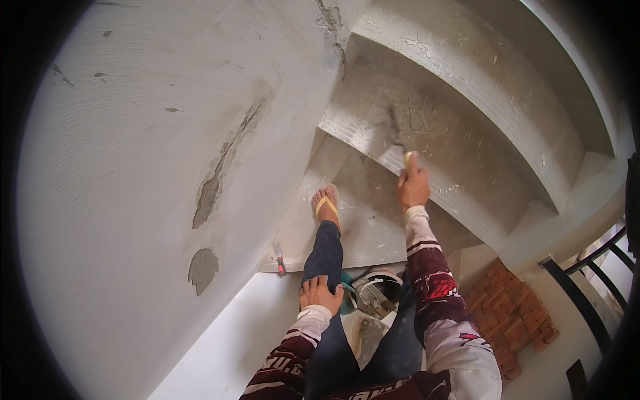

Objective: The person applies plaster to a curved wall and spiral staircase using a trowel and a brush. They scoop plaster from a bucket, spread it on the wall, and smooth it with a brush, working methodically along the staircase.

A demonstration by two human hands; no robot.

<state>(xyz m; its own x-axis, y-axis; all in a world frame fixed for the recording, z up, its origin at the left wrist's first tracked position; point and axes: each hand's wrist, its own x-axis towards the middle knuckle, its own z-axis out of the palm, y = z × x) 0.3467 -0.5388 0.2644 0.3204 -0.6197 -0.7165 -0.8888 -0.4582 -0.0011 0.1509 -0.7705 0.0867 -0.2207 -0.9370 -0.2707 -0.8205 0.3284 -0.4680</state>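
My right hand [415,187] is closed around the light yellow handle of a hand tool with a narrow dark blade [395,127]. Motion smears the blade, so its exact kind does not show. It reaches over a dusty concrete stair tread [373,87] strewn with pale chips and scrapings. My left hand [320,295] lies on my left knee with its fingers spread, holding nothing. On the lower step, close to the wall, rests a putty knife [279,259] with a red and black handle.
The plastered wall [133,167] on the left has a long gouge [223,167] and a rough grey patch [203,270]. Buckets [383,277] stand between my legs. Stacked bricks [510,313] and a black railing [577,303] are at lower right. My left foot [326,202] is on a step.
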